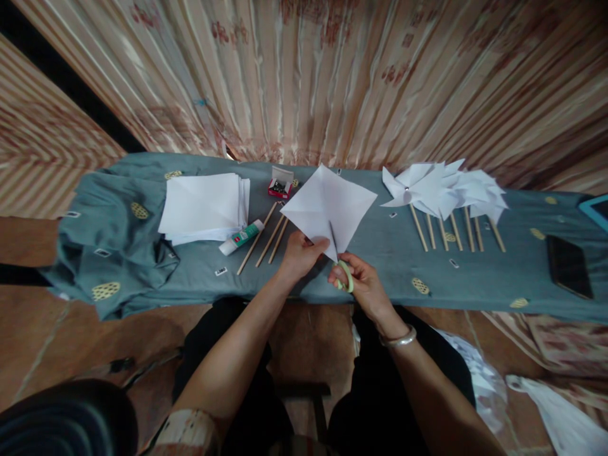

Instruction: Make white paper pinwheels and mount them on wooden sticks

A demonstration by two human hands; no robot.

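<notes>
Left hand pinches white paper; right hand holds green-handled scissors

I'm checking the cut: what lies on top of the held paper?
The left hand has its thumb on the paper, and a scissors blade shows over it. What lies directly beneath the paper is hidden.
</notes>
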